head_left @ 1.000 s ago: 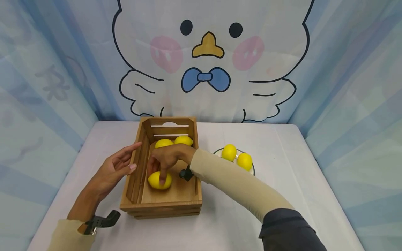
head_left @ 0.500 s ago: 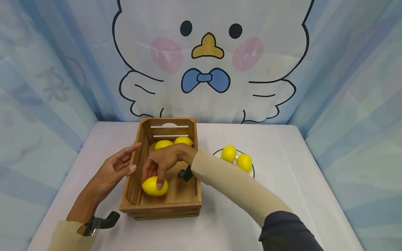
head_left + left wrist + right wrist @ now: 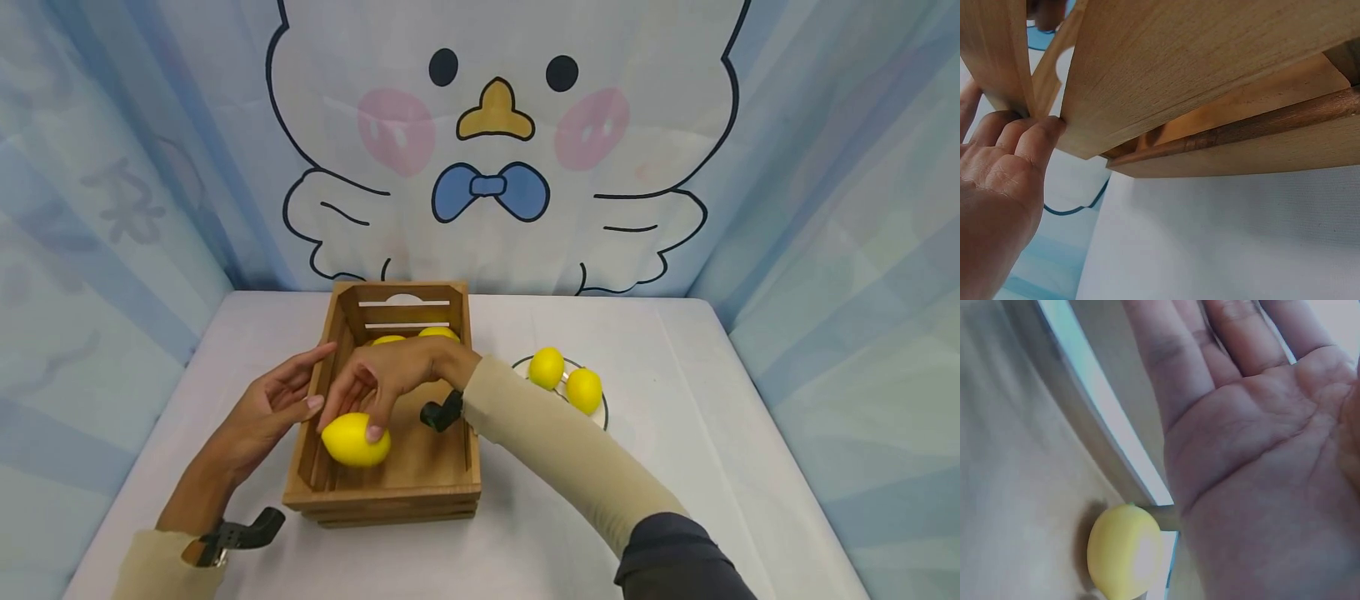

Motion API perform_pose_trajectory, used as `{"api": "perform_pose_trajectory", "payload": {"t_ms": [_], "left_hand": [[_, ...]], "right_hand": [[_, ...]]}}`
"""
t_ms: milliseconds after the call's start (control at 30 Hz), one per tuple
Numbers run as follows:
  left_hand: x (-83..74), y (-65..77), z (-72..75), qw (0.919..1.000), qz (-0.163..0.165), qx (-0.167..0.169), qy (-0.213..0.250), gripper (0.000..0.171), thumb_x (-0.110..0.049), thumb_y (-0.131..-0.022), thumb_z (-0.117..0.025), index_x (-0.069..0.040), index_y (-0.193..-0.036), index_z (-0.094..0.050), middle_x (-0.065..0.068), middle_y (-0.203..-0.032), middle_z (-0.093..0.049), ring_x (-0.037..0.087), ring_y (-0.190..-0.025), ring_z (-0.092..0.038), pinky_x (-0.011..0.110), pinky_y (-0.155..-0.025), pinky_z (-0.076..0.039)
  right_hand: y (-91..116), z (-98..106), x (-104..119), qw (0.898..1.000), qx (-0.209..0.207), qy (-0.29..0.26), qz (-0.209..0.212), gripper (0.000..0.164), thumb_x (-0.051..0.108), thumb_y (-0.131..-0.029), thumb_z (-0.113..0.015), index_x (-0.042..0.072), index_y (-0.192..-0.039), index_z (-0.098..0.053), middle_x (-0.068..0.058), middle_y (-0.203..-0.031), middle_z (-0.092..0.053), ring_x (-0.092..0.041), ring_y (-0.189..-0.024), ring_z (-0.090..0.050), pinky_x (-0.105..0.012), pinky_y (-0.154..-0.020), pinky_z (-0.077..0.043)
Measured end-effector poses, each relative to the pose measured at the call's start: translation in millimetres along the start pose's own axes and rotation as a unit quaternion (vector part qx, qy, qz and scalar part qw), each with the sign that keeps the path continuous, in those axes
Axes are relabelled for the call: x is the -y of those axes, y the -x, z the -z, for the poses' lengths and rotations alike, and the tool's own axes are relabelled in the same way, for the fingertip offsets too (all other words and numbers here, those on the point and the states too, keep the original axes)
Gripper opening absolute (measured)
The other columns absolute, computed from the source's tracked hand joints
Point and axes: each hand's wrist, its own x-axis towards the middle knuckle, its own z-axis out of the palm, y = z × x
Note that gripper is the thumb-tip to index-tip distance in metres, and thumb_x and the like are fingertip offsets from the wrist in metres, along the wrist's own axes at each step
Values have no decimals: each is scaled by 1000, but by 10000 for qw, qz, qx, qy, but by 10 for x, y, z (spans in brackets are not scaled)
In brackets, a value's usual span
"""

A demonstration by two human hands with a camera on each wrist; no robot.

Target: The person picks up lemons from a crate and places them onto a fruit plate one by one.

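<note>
In the head view, my right hand [image 3: 386, 373] pinches a yellow lemon [image 3: 351, 442] between thumb and fingers, inside the wooden crate [image 3: 390, 493] near its left wall. The lemon looks raised off the crate floor. My left hand [image 3: 273, 408] touches the outside of that wall, thumb tip and fingertip at the rim, fingers loosely extended. The left wrist view has its fingers [image 3: 1032, 137] against the wooden slats. Two more lemons lie at the crate's back, partly hidden by my right hand. One lemon [image 3: 1124, 551] rests on wood in the right wrist view; the held one is out of that view.
Right of the crate, a dark-rimmed plate [image 3: 606, 414] carries two lemons [image 3: 547, 367], partly covered by my right sleeve [image 3: 570, 446]. The white-covered table [image 3: 675, 375] is bordered by patterned curtains [image 3: 487, 250] at the back and both sides.
My right hand has carried the lemon leftward and slightly up, toward the crate's left wall. The left hand has hardly moved.
</note>
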Motion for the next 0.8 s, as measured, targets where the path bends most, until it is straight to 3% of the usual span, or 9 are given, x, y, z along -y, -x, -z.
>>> {"api": "perform_pose_trajectory", "payload": {"t_ms": [100, 233, 333, 500, 800], "left_hand": [[-3, -2, -4, 10000, 50, -11, -59, 64, -11, -99, -60, -27, -155, -34, -5, -169, -13, 30, -156, -7, 55, -120, -18], [-4, -7, -4, 9999, -36, 63, -84, 64, -11, -100, -59, -26, -156, -32, -2, -168, -15, 30, -155, -16, 29, -113, -36], [6, -4, 1, 9998, -136, 127, 43, 65, -8, -100, -58, -24, -157, -31, 1, -168, -18, 20, -152, -28, 15, -105, -42], [36, -13, 8, 9995, -157, 99, 259, 67, -5, -98, -60, -23, -156, -32, 3, -167, -22, -1, -139, -42, 15, -103, -44], [48, -8, 16, 9989, -185, 118, 408, 65, -4, -99, -58, -22, -156, -32, 4, -165, -26, 0, -136, -47, 17, -103, -46]], "right_hand": [[-12, 40, -59, 9995, -35, -268, 173, 52, -9, -77, -75, -6, -127, -63, -6, -122, -70, -24, -112, -64, -43, -109, -47], [-11, 82, -106, 9972, -17, -542, 513, 55, -6, -76, -73, -7, -129, -61, -9, -126, -69, -26, -113, -64, -45, -108, -48], [2, 93, -99, 9947, -34, -746, 710, 56, -7, -75, -73, -8, -130, -60, -10, -126, -69, -28, -112, -64, -48, -108, -47], [19, 97, -76, 9915, -164, -1036, 765, 54, -17, -76, -69, -9, -128, -61, -15, -126, -68, -30, -109, -64, -52, -109, -45], [30, 113, -67, 9895, -315, -1041, 952, 57, -16, -75, -67, -10, -131, -57, -17, -124, -68, -32, -106, -63, -55, -107, -46]]}}
